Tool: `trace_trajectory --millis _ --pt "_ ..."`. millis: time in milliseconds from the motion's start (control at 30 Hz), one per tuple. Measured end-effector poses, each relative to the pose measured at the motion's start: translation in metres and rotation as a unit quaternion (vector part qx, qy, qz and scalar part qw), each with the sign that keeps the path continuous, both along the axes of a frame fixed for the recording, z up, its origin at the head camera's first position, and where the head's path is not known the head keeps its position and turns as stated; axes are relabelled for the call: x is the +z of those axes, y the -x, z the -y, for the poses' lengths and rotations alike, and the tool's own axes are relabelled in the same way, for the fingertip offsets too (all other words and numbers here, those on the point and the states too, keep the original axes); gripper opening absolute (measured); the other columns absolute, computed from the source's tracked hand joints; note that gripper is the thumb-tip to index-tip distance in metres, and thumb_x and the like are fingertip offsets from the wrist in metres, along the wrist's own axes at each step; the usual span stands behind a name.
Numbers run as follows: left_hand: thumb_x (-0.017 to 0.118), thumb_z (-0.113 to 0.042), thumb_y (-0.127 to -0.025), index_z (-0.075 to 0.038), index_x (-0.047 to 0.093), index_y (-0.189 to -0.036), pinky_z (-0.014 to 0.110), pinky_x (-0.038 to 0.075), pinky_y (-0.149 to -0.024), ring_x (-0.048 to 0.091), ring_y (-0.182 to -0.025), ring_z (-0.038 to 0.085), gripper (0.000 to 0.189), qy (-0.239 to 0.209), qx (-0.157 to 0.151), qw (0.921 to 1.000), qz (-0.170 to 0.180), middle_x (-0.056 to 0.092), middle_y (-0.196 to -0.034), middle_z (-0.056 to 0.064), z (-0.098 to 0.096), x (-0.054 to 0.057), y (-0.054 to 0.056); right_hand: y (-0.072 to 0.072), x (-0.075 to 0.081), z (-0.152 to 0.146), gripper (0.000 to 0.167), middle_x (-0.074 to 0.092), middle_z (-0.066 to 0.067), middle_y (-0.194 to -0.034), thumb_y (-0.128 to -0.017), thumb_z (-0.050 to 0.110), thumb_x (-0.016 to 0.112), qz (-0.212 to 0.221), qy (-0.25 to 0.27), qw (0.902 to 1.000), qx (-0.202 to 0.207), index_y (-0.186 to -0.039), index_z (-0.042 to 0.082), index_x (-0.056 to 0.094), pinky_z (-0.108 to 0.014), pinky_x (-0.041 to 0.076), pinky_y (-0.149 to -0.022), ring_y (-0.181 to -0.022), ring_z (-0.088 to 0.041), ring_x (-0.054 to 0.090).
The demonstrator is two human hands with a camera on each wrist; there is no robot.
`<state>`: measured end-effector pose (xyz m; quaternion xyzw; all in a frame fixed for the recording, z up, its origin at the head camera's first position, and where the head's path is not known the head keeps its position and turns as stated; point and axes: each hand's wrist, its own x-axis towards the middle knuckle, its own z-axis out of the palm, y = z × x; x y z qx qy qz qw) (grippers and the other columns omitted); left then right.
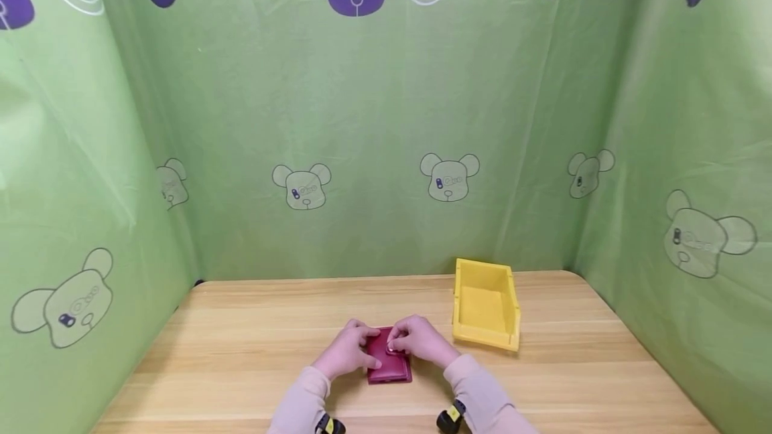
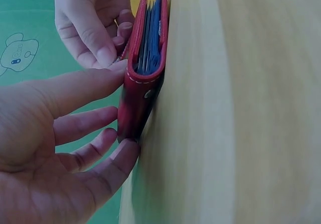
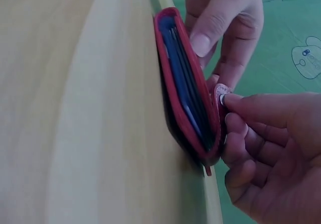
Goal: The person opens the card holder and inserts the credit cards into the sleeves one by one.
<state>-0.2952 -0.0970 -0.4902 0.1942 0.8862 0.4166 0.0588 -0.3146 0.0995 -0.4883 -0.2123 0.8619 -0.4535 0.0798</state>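
A dark red card holder [image 1: 392, 372] lies folded on the wooden table in front of me. Both wrist views show its edge, with a stack of cards [image 3: 183, 83] between red covers with pale stitching. My left hand [image 1: 348, 348] holds it from the left, thumb and fingertips against the cover and side edge. On the other side my right hand [image 1: 423, 340] pinches the end of its short strap [image 3: 220, 89] between thumb and fingers, over the upper cover. A small metal snap shows at the strap's end, partly hidden by the thumb.
To the right of my right hand stands a yellow plastic bin [image 1: 482, 307] with nothing visible inside. Green curtains with bear prints [image 1: 374, 233] enclose the wooden table [image 1: 253, 327] at the back and both sides.
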Motion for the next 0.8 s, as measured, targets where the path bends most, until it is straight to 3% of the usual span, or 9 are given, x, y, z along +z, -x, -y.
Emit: trace_trajectory --millis 200,333,500,800 --pt "0.083 -0.005 -0.067 0.006 0.059 -0.127 0.041 0.056 -0.087 0.058 -0.098 0.026 0.066 -0.008 -0.003 1.0 0.001 0.052 -0.11 0.016 -0.001 0.003 -0.003 -0.003 0.002 0.006 0.007 0.068 -0.005 -0.068 -0.081 0.004 0.071 -0.007 -0.004 0.9999 -0.008 -0.076 -0.002 0.071 -0.015 0.042 -0.051 -0.06 -0.006 0.051" --pt "0.083 -0.005 -0.067 0.006 0.059 -0.127 0.039 0.056 -0.086 0.058 -0.097 0.025 0.066 -0.008 -0.005 1.0 0.001 0.052 -0.11 0.015 -0.001 0.002 -0.002 -0.002 0.001 0.007 0.005 0.066 0.0 -0.065 -0.078 0.002 0.071 -0.002 -0.003 0.9999 -0.014 -0.073 0.0 0.07 -0.018 0.045 -0.052 -0.059 -0.006 0.052" --pt "0.083 -0.006 -0.068 0.006 0.058 -0.127 0.041 0.056 -0.087 0.058 -0.098 0.025 0.066 -0.01 -0.005 0.9999 0.005 0.052 -0.11 0.016 0.0 -0.001 -0.001 -0.001 -0.002 0.01 0.004 0.064 0.0 -0.067 -0.076 0.0 0.071 0.04 0.007 0.9984 -0.039 -0.074 0.0 0.068 -0.021 0.047 -0.055 -0.061 -0.01 0.054" --pt "0.083 -0.006 -0.067 0.006 0.058 -0.128 0.043 0.057 -0.088 0.058 -0.098 0.025 0.067 -0.013 -0.004 0.9998 0.012 0.051 -0.109 0.014 -0.001 -0.002 0.001 0.0 0.001 0.013 0.007 0.062 -0.001 -0.068 -0.076 -0.004 0.065 0.094 0.017 0.9934 -0.064 -0.074 0.002 0.065 -0.017 0.034 -0.045 -0.051 -0.007 0.041"
